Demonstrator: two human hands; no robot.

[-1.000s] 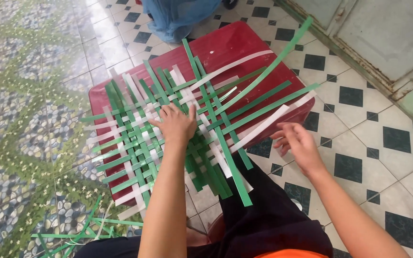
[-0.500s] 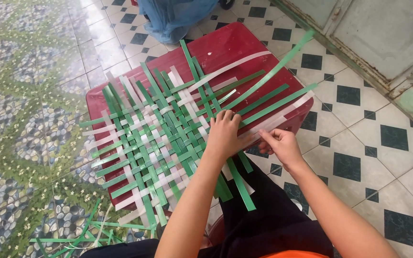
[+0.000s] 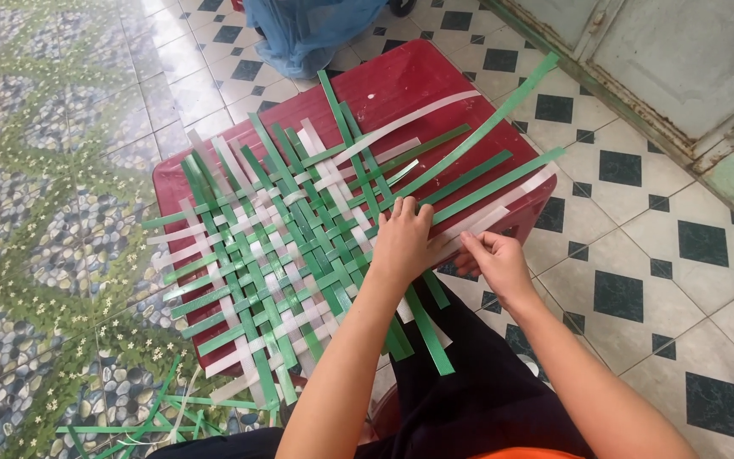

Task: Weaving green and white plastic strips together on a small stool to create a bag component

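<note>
On top of the red plastic stool (image 3: 435, 81) lies my woven mat (image 3: 273, 255) of green and white strips. My left hand (image 3: 401, 242) rests flat on the mat at its 3 o'clock edge, fingers together, pressing the strips down. My right hand (image 3: 493, 263) is just beside it, at 4 o'clock from the mat, pinching the end of a white strip (image 3: 503, 208) that runs up toward 2 o'clock. Loose green strips (image 3: 155, 416) lie on the floor at 7 o'clock. A blue bag (image 3: 307, 30) sits at 12 o'clock
</note>
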